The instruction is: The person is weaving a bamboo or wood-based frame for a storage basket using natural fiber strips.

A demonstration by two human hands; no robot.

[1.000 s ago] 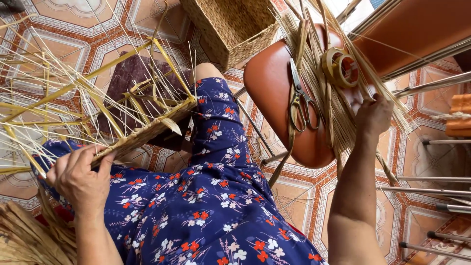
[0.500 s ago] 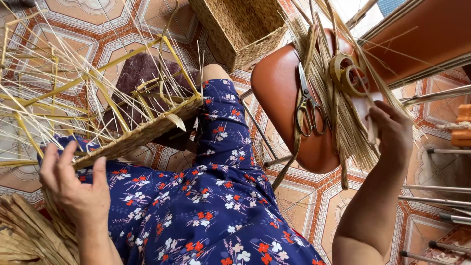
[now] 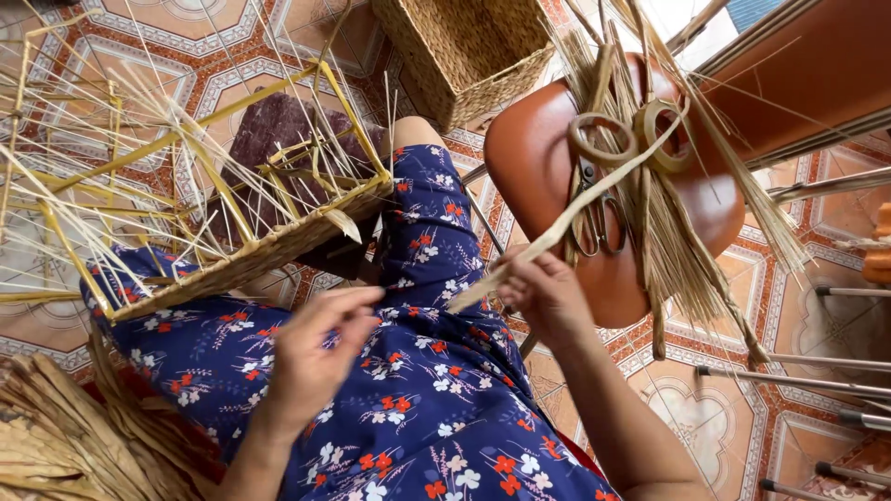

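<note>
While our right hand point(image 3: 548, 292) pinches the flat straw strip point(image 3: 566, 223) pulled off the bundle point(image 3: 668, 232) on the brown chair point(image 3: 529, 158), our left hand point(image 3: 320, 348) hangs open over the lap; best draw gently, clear of the scissors point(image 3: 594, 209).

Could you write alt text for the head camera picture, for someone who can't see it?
Seen from above, a person's right hand holds a long flat straw strip while the left hand hovers open over a lap in a blue flowered dress. A half-woven basket on a yellow frame rests on the left knee; scissors lie on a brown stool.
</note>
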